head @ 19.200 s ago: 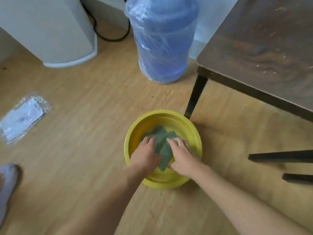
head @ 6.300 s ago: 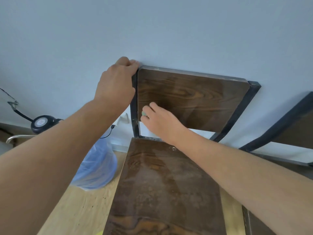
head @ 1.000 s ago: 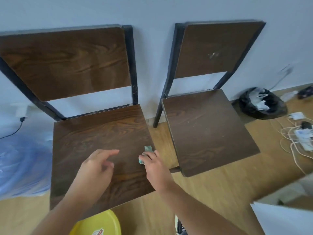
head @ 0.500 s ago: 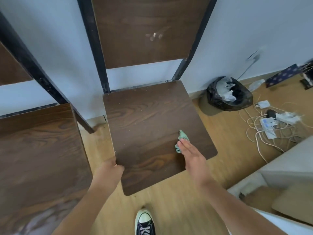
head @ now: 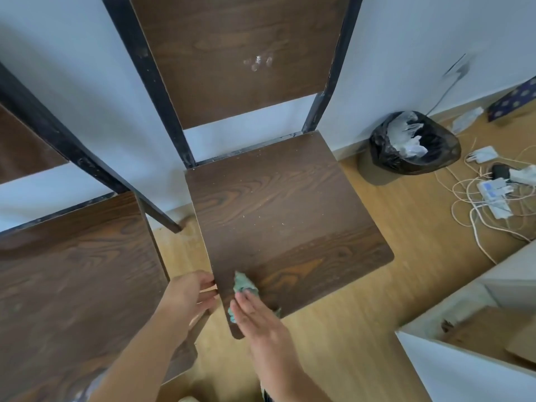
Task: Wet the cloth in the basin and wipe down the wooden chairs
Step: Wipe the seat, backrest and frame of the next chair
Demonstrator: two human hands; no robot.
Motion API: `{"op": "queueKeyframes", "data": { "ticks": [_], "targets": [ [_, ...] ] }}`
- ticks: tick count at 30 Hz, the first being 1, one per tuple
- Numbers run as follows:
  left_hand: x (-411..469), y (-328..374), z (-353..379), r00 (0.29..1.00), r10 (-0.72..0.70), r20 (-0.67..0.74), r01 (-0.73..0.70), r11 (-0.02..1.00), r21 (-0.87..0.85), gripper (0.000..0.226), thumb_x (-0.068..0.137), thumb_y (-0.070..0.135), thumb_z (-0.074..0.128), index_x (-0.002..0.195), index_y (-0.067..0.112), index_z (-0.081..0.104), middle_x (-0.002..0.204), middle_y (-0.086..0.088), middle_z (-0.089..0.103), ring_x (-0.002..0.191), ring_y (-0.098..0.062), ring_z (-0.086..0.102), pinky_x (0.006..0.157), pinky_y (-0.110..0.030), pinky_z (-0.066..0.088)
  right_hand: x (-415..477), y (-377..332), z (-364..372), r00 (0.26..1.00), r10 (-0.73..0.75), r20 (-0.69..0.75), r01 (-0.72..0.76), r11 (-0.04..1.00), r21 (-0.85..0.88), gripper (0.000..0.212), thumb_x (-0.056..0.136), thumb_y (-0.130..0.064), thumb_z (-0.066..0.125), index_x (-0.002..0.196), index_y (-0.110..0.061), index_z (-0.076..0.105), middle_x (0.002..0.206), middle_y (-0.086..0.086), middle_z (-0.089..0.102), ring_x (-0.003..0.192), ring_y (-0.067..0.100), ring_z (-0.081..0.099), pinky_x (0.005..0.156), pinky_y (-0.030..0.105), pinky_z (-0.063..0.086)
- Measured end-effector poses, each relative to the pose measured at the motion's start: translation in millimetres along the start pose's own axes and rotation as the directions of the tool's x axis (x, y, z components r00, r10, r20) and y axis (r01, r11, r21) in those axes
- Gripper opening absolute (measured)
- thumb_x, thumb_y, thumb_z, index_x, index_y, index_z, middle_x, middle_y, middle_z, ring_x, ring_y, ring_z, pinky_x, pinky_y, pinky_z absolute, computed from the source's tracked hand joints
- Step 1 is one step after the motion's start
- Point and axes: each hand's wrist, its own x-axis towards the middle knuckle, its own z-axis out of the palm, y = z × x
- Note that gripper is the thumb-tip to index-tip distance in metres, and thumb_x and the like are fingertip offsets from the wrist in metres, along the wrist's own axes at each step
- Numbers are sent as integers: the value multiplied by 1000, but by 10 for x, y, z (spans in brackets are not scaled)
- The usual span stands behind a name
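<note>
A dark wooden chair with a black metal frame stands against the wall, its seat speckled with dust. My right hand presses the green cloth flat on the seat's front left corner, and a darker wet band runs across the front of the seat. My left hand grips the seat's left edge. A second wooden chair stands to the left. The basin is out of view.
A black-lined waste bin sits on the floor at the right by the wall. Tangled white cables and chargers lie beyond it. An open white cardboard box stands at the lower right.
My right hand has dragged the cloth from the seat's right side to its front left corner, leaving a wet streak. My left hand stays on the seat's left edge.
</note>
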Motion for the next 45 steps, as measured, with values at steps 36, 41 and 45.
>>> {"op": "queueKeyframes", "data": {
  "ticks": [36,41,45],
  "targets": [
    [200,627,110,968,212,-135,-206,977,59,32,93,33,51,121,25,65,118,-6,70,114,-32,64,108,-51,50,1743,1569,-1774,745,591,-308,-644,757,-105,42,101,-4,46,142,-8,53,148,6,51,132,28,52,113,38,40],
    [253,694,42,932,266,-245,-232,960,159,23,95,9,54,92,25,69,92,-2,69,86,-23,68,89,-45,61,2122,914,-1143,851,459,-256,-478,878,-16,50,93,4,52,138,-15,57,141,5,58,122,26,60,112,40,41],
    [320,777,-36,888,323,-326,-268,942,203,13,90,15,70,93,28,72,89,-8,76,78,-28,74,79,-43,65,2220,90,-348,995,-76,62,82,990,-114,69,81,16,56,143,-14,51,149,4,50,139,19,45,117,37,35]
  ]
}}
